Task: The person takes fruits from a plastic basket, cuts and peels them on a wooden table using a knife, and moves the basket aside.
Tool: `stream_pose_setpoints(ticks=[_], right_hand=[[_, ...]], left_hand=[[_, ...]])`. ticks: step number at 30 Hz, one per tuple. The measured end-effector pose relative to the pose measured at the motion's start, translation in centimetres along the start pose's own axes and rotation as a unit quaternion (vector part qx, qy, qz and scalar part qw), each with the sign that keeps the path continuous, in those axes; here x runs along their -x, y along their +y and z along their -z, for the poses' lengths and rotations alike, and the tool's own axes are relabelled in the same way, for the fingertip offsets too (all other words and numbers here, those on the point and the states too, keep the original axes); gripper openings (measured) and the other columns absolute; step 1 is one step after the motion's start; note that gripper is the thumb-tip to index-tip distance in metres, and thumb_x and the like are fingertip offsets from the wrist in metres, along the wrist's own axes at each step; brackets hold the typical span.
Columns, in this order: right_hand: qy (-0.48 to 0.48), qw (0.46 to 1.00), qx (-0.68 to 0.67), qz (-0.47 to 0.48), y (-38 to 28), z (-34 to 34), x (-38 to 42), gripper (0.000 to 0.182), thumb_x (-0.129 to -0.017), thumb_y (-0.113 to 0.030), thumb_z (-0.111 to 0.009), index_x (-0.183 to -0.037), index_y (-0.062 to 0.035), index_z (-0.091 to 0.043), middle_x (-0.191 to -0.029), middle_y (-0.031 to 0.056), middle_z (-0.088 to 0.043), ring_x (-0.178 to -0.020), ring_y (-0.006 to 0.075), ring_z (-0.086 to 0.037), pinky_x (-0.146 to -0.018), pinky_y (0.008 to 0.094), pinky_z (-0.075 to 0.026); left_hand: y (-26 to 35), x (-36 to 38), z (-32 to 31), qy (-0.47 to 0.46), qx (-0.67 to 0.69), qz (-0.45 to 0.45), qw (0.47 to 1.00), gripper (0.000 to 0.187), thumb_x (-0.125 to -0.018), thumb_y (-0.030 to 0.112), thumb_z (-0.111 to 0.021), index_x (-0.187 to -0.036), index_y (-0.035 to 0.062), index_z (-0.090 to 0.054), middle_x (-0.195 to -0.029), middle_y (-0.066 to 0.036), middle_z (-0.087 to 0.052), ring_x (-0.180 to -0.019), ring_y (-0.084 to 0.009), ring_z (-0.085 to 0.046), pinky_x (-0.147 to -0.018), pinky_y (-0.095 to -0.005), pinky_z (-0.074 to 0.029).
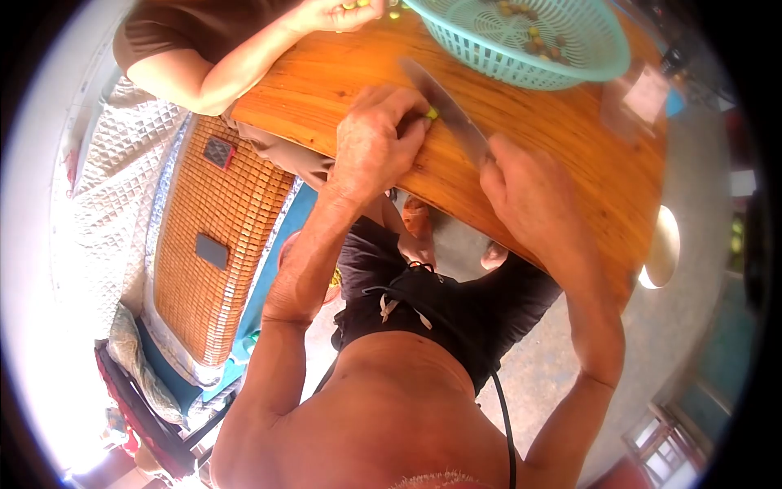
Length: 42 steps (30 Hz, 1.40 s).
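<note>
At the near edge of a wooden table (pixel 570 138), my left hand (pixel 375 143) pinches a small yellow-green fruit (pixel 432 113) against the wood. My right hand (pixel 529 196) grips the handle of a long knife (pixel 448 106). The blade runs up and left across the table and lies right beside the fruit and my left fingertips. The handle is hidden inside my fist. A teal plastic basket (pixel 586 61) with several small fruits in it stands on the far part of the table.
Another person in a brown shirt sits at the table's left end, a hand (pixel 330 15) holding small fruits near the basket. A bed with a woven bamboo mat (pixel 212 236) stands to the left. A round pale stool (pixel 664 248) sits on the concrete floor at right.
</note>
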State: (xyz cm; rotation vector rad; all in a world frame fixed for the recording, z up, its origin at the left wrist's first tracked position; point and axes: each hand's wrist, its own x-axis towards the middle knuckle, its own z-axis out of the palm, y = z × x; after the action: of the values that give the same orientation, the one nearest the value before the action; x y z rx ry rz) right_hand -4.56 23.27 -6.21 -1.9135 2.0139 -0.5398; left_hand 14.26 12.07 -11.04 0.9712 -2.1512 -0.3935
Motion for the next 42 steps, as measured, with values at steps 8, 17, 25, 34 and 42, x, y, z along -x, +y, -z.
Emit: stream_pose_setpoints(ticks=[8,17,25,34,42], right_hand=[[0.027,0.999,0.007,0.023,-0.4,-0.4,0.5,0.015,-0.099,-0.016,-0.057,-0.094,-0.0021,-0.057,-0.078,0.0297,-0.064,-0.077,0.0525,-0.061,-0.069,0.0611,-0.046],[-0.012,0.999,0.039,-0.014,-1.0,-0.3,-0.2,0.017,-0.1,-0.018,-0.056,-0.093,-0.0036,-0.054,-0.076,0.0295,-0.063,-0.077,0.0529,-0.061,-0.068,0.0623,-0.045],[0.005,1.0,0.013,-0.007,-1.2,-0.9,-1.1,0.021,-0.1,-0.019,-0.055,-0.091,-0.001,-0.053,-0.078,0.0307,-0.063,-0.078,0.054,-0.059,-0.07,0.063,-0.043],[0.008,0.999,0.04,0.009,-1.9,-1.0,-2.2,0.017,-0.098,-0.017,-0.057,-0.095,-0.0001,-0.061,-0.08,0.026,-0.071,-0.08,0.0443,-0.071,-0.071,0.0547,-0.055],[0.038,0.998,0.043,0.032,-1.7,-2.0,-3.1,0.018,-0.096,-0.016,-0.057,-0.097,0.0008,-0.064,-0.082,0.026,-0.072,-0.081,0.0445,-0.072,-0.072,0.0551,-0.057]], left_hand=[[0.1,0.0,-0.3,0.008,0.023,0.005,1.0,0.013,-0.084,0.009,-0.074,-0.096,0.0078,-0.07,-0.095,-0.012,-0.07,-0.095,-0.0363,-0.064,-0.081,-0.0454,-0.053],[-0.3,-0.3,-0.4,0.009,0.046,-0.004,0.999,0.011,-0.083,0.008,-0.075,-0.093,0.0073,-0.07,-0.092,-0.012,-0.069,-0.092,-0.0358,-0.065,-0.079,-0.0447,-0.053],[-0.4,-0.3,-0.5,0.02,0.042,-0.022,0.999,0.011,-0.083,0.007,-0.074,-0.093,0.0073,-0.071,-0.09,-0.012,-0.068,-0.092,-0.0357,-0.065,-0.079,-0.0441,-0.053],[-0.2,-0.2,-0.4,0.014,0.017,-0.019,1.0,0.012,-0.085,0.006,-0.076,-0.096,0.0063,-0.074,-0.093,-0.012,-0.071,-0.09,-0.0326,-0.067,-0.08,-0.0403,-0.055],[-0.5,-0.1,-0.6,0.026,0.022,-0.031,0.999,0.012,-0.085,0.006,-0.075,-0.098,0.0061,-0.074,-0.094,-0.013,-0.071,-0.09,-0.0327,-0.068,-0.08,-0.0404,-0.056]])
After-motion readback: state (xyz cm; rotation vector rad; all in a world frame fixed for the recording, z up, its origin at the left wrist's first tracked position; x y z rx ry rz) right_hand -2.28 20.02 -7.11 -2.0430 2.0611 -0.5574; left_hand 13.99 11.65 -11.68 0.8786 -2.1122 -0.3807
